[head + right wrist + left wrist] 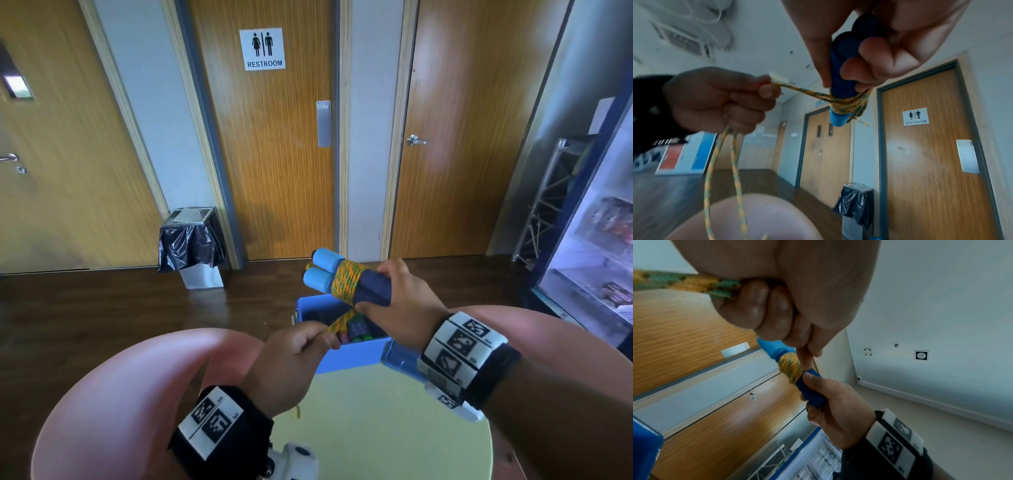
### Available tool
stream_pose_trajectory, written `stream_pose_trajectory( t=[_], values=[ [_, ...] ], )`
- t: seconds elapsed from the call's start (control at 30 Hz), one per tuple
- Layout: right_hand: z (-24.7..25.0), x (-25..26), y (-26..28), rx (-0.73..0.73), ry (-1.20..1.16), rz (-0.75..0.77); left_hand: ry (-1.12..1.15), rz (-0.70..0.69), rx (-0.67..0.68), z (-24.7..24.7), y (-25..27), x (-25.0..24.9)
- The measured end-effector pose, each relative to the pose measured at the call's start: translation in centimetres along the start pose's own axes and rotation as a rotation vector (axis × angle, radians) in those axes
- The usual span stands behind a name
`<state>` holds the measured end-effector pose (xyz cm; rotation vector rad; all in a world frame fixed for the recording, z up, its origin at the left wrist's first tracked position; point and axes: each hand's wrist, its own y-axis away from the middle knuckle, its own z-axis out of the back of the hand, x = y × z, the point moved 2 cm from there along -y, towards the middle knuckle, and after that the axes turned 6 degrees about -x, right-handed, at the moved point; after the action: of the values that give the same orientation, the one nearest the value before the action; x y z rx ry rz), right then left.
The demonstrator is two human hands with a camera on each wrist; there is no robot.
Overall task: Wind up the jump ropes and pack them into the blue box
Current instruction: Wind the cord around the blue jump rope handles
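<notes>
Blue box (pixel 346 356) open – other items inside, unclear.

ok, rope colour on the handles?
Orange-yellow with green flecks; the rope shows best in the head view.

The white sign (pixel 262 49) on the wooden door (pixel 274 171) reads "RESTROOM".

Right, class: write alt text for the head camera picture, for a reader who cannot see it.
A person's right hand grips two blue jump-rope handles bound with yellow-green rope, while the left hand pulls the rope's loose end taut. Below them sits an open blue box on a pale round table, facing a restroom door.
</notes>
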<state>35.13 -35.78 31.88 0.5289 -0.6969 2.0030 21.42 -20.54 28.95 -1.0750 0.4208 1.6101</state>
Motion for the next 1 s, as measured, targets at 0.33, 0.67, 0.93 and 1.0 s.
stream_pose_trajectory(
  t=[0.33,0.67,0.93,1.0],
  values=[
    [-0.6,1.0,0.7,0.297,0.259,0.304,-0.2,-0.164,0.178,2.6,-3.7,-0.1],
    [0.6,1.1,1.8,0.602,0.175,0.37,-0.535,-0.405,0.336,2.5,-5.3,-0.8],
    [2.5,1.5,1.2,0.669,0.112,0.276,-0.551,-0.663,0.24,2.5,-5.6,-1.6],
    [2.5,0.9,0.9,0.651,0.121,0.226,-0.581,-0.751,0.166,2.6,-5.4,-2.3]
  ],
)
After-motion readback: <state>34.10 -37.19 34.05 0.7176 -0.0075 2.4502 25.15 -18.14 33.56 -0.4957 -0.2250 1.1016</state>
